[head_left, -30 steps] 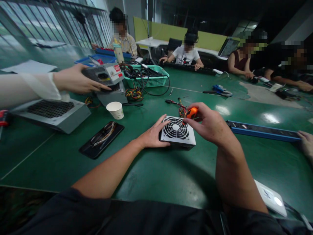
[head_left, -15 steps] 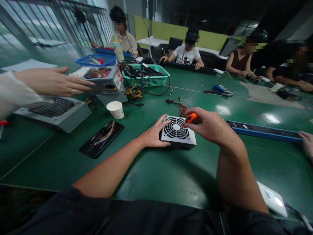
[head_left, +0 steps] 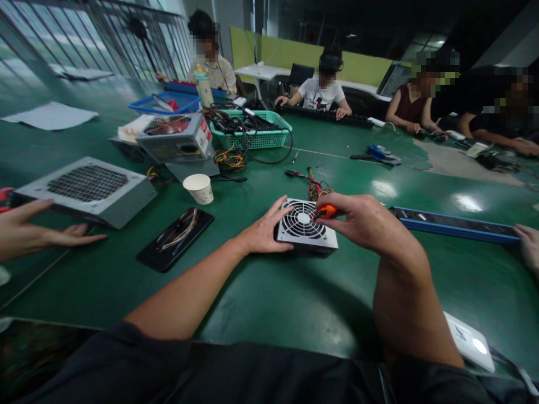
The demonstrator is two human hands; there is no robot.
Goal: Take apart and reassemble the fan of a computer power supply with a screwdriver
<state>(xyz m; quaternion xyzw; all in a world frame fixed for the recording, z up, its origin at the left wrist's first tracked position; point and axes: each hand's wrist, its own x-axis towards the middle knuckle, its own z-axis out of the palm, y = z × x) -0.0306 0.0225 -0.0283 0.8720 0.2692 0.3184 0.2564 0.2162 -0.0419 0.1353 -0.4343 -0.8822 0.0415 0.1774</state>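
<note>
A small grey power supply with a round fan grille on top lies on the green table in front of me. My left hand rests against its left side, fingers stretched over the edge. My right hand is closed around an orange-handled screwdriver, whose tip sits on the grille near the box's right top corner. Coloured wires trail out behind the box.
A white paper cup, a black tray with wires and a grey metal case lie to the left. A co-worker's hand rests beside that case. Another power supply, a green basket and a blue strip surround me.
The co-worker set the other power supply down at back left and drew the hand back to the table edge. My right hand lowered the screwdriver slightly onto the fan grille.
</note>
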